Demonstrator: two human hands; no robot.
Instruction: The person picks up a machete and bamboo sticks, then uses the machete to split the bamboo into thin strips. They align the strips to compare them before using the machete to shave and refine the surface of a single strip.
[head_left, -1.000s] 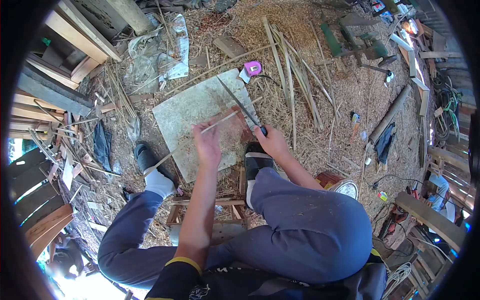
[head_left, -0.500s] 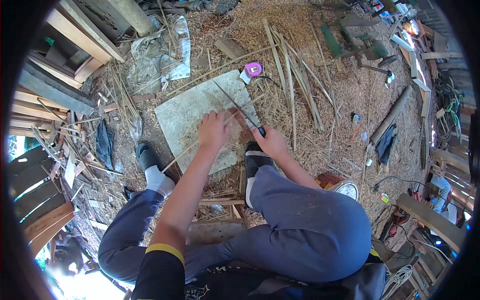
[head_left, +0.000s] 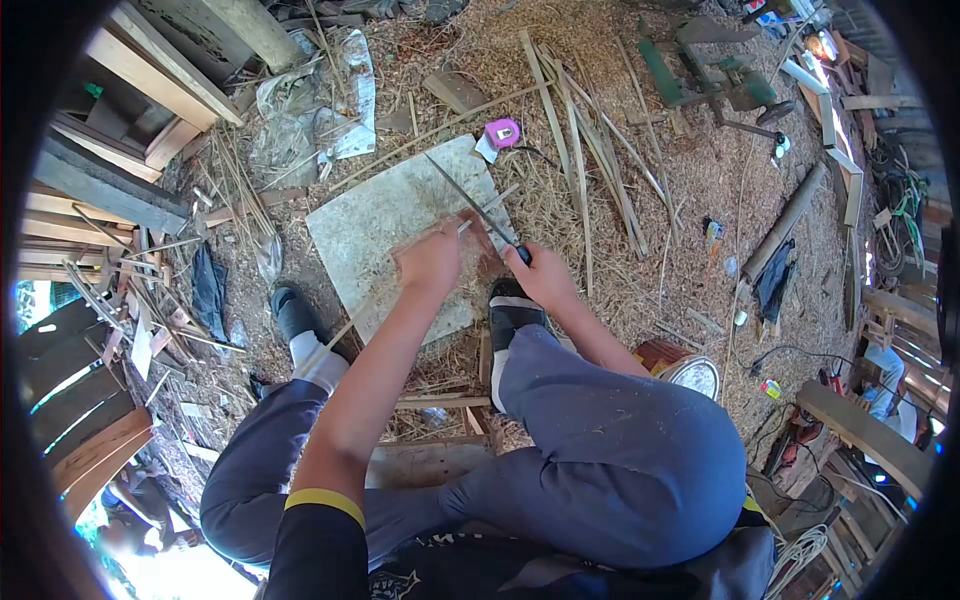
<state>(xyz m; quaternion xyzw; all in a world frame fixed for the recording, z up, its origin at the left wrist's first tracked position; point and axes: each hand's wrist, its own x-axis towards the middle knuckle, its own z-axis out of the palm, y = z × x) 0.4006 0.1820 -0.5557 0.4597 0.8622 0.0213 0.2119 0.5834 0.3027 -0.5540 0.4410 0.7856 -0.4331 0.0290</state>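
Note:
My left hand (head_left: 430, 262) is closed around a thin bamboo strip (head_left: 345, 328). The strip's lower end reaches over my left ankle, and its upper end pokes out past my fingers close to the blade. My right hand (head_left: 542, 280) grips the black handle of a long knife (head_left: 470, 200), its blade pointing up and left. Beneath both hands lies a stained, pale square board (head_left: 375, 220) on the ground. A reddish-brown wooden piece (head_left: 490, 262) sits at the board's right side, partly under the knife.
A pink tape measure (head_left: 502, 133) rests at the board's top edge. Long bamboo strips (head_left: 575, 150) lie beyond it on shavings. A tin can (head_left: 692, 377) stands beside my right knee. A green metal tool (head_left: 660, 72) is at the upper right, lumber (head_left: 150, 75) at the upper left.
My left fingers, earlier spread flat over the strip, have curled around it. The strip has shifted down and left toward my left leg. The knife has barely moved.

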